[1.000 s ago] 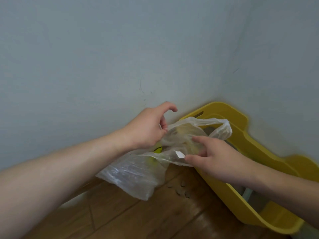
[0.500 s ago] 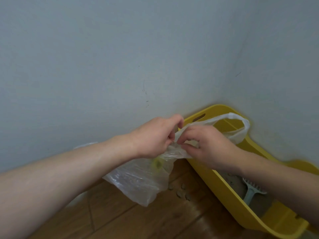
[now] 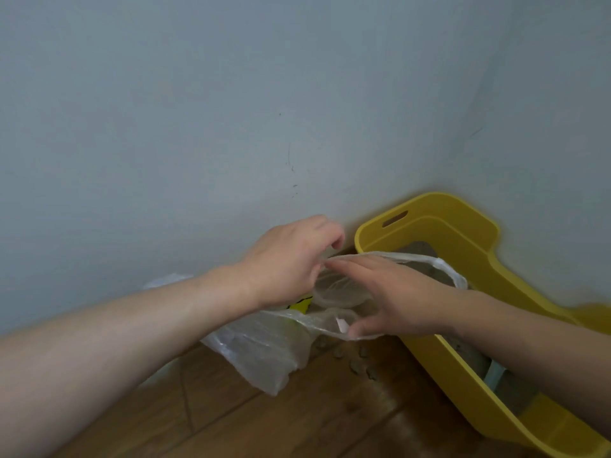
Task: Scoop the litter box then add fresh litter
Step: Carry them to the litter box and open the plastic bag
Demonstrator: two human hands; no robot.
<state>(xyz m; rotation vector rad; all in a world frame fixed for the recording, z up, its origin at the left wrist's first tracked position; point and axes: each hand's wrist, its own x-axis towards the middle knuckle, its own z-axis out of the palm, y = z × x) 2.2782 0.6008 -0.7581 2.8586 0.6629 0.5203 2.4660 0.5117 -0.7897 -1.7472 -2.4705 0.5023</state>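
Two hands, left hand (image 3: 291,259) and right hand (image 3: 393,299), work the mouth of one clear plastic bag (image 3: 264,352) just beside one yellow litter box (image 3: 463,233).
Nearest, the bag's body sags toward the wooden floor (image 3: 297,421), and about five grey litter pellets (image 3: 355,366) lie scattered on the boards between bag and box. Higher up, the left hand's curled fingers pinch the bag's far rim, while the right hand lies wide across the opening, fingers straight on the upper edge and thumb touching the near edge. One bag handle loop drapes over the box's near rim. The box sits in the floor's far right corner, against both walls (image 3: 231,110), with grey litter inside and one pale scoop handle (image 3: 494,375) showing.
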